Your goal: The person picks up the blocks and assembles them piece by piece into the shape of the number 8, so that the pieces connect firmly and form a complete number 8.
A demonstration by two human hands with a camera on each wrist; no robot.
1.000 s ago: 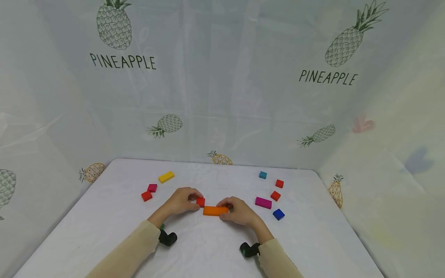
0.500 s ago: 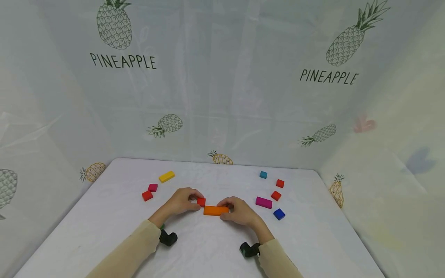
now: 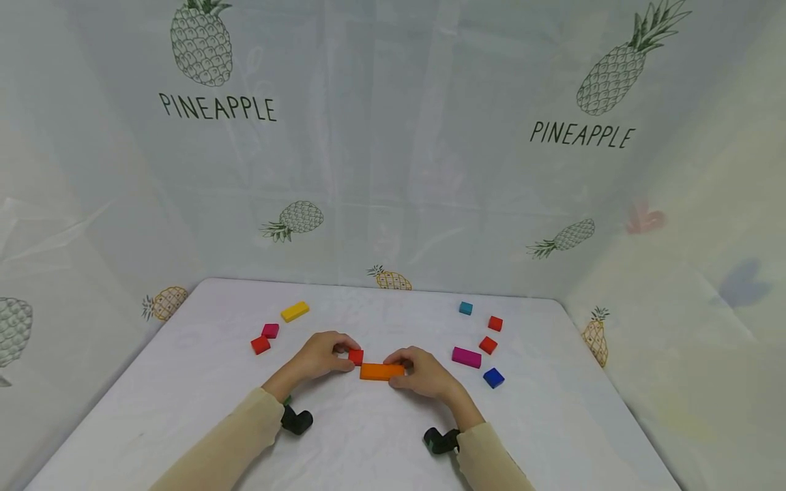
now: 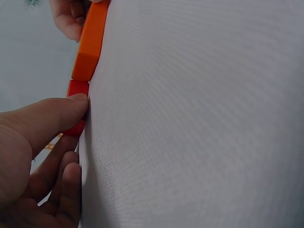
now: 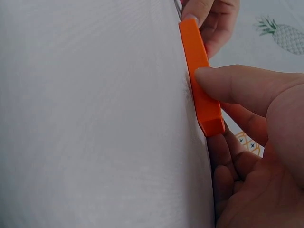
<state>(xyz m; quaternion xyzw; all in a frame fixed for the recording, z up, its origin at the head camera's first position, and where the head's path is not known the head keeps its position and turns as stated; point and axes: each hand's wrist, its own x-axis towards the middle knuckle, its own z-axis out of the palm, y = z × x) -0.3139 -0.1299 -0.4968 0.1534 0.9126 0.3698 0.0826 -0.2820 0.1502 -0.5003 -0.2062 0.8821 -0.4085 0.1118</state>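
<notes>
Near the middle of the table, my left hand (image 3: 321, 355) pinches a small red block (image 3: 356, 357) between thumb and fingers. My right hand (image 3: 425, 373) grips the right end of a long orange block (image 3: 376, 372), thumb on its near side. The red block sits at the orange block's left end, set slightly farther back. In the left wrist view, the thumb presses the near face of the red block (image 4: 76, 88), right at the end of the orange block (image 4: 91, 42). The right wrist view shows the thumb across the orange block (image 5: 197, 52), with the red one hidden there.
At the left lie a yellow block (image 3: 295, 311), a pink block (image 3: 270, 331) and a red block (image 3: 260, 345). On the right are a teal block (image 3: 466, 308), two red blocks (image 3: 495, 323), a magenta block (image 3: 467, 357) and a blue block (image 3: 493, 378). A pineapple-print curtain (image 3: 393, 150) hangs behind the table.
</notes>
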